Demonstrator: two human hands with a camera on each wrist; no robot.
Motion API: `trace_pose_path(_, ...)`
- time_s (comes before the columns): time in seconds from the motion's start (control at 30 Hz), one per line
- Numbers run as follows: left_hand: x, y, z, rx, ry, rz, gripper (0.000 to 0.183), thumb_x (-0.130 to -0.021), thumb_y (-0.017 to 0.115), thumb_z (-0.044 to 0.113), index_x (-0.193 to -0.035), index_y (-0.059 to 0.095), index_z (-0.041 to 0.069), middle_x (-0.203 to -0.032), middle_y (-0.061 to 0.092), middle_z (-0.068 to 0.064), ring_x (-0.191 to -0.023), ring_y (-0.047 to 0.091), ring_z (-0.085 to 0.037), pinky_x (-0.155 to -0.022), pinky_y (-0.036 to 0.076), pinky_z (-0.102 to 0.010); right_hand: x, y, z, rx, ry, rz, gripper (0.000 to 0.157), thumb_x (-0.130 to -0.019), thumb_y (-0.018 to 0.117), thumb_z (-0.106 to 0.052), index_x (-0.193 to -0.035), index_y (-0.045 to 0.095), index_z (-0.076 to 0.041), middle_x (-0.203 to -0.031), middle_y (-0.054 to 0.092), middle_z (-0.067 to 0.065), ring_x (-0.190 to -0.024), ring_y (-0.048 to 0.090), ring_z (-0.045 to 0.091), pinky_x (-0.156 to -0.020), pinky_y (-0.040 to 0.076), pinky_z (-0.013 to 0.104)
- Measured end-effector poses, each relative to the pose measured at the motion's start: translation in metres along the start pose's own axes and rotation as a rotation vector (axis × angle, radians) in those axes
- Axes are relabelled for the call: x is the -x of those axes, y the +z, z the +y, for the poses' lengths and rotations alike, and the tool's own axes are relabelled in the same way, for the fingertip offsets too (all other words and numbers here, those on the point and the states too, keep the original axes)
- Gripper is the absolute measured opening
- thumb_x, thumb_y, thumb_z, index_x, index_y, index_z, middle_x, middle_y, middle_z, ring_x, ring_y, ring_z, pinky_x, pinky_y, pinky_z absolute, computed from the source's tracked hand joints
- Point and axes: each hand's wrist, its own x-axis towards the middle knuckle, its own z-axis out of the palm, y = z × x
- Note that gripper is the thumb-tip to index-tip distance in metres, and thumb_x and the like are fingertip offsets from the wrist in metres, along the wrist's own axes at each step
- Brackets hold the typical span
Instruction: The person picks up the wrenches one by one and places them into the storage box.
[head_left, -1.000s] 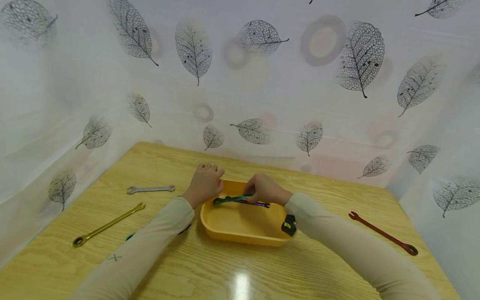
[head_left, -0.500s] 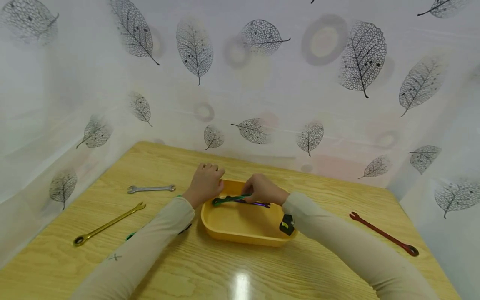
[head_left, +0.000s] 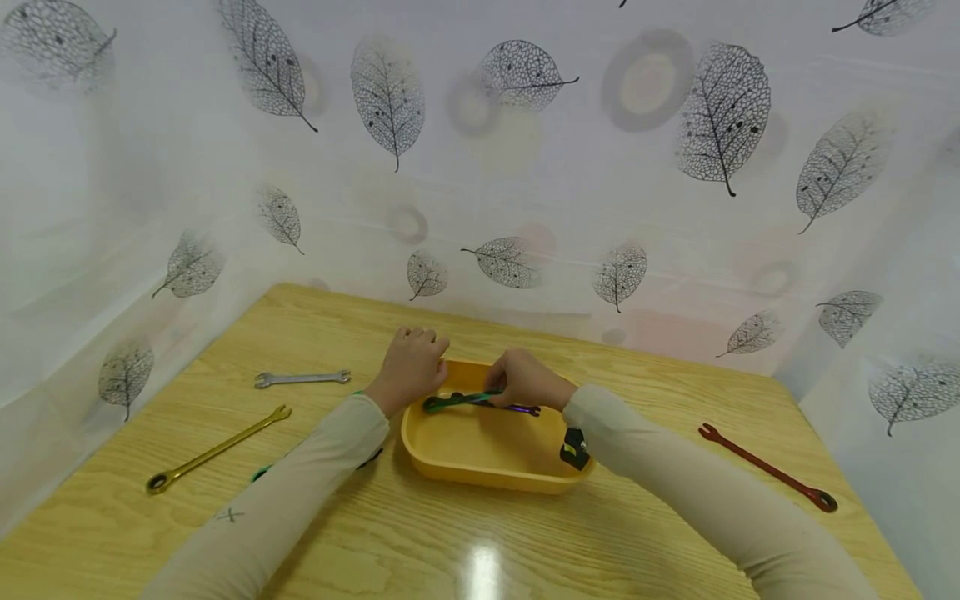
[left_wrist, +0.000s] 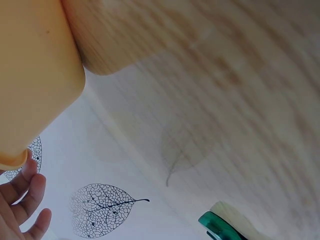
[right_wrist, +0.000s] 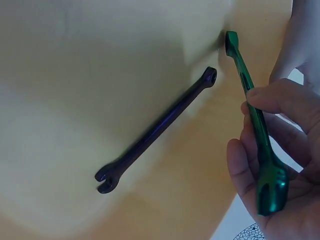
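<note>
Wood-grain table (head_left: 375, 533): glossy, catching a bright reflection.
Yellow tray (head_left: 491, 477): set near the middle.
Silver double open-end wrench (head_left: 302, 378): lying at left.
Gold combination wrench (head_left: 221, 446): lying aslant, nearer the front.
Red combination wrench (head_left: 765, 465): lying at right.
Green item (head_left: 259, 473): mostly hidden from view.

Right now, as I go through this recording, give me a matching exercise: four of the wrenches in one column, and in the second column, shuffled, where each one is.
Wrenches
1. green wrench
2. purple combination wrench
3. red combination wrench
4. silver double open-end wrench

Places, as the head view shows them
A. on the table, to the right of the yellow tray
B. in the fingers of the right hand
C. on the table, to the left of the yellow tray
D. lying inside the yellow tray

Pairs: 1-B, 2-D, 3-A, 4-C
</note>
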Motion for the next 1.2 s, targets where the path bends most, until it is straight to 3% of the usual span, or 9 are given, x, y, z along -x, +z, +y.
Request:
trace_pose_path(0.77, 0.0, -0.003, 0.001, 0.003, -0.009, -0.03, 0.015, -0.081, 0.062, 0.019, -0.093, 0.065, 0.01, -0.086, 0.066, -0.008, -0.083, 0.062, -0.026, -0.082, 0.047, -0.044, -0.005, 0.01, 0.006, 0.195, 0.0, -0.02, 0.007, -0.073, 0.076, -0.006, -0.08, 0.075, -0.005, -0.076, 0.072, 0.004, -0.067, 0.064, 0.01, -0.063, 0.052, 0.021)
trace_pose_path(1.2, -0.001, -0.003, 0.001, 0.003, -0.013, -0.038, 0.017, -0.082, 0.061, 0.02, -0.094, 0.065, 0.01, -0.088, 0.067, -0.009, -0.085, 0.063, -0.027, -0.084, 0.047, -0.044, -0.005, 0.016, 0.008, 0.186, -0.028, -0.039, 0.008, -0.072, 0.076, -0.001, -0.078, 0.074, -0.004, -0.078, 0.072, 0.006, -0.069, 0.065, 0.013, -0.062, 0.053, 0.021)
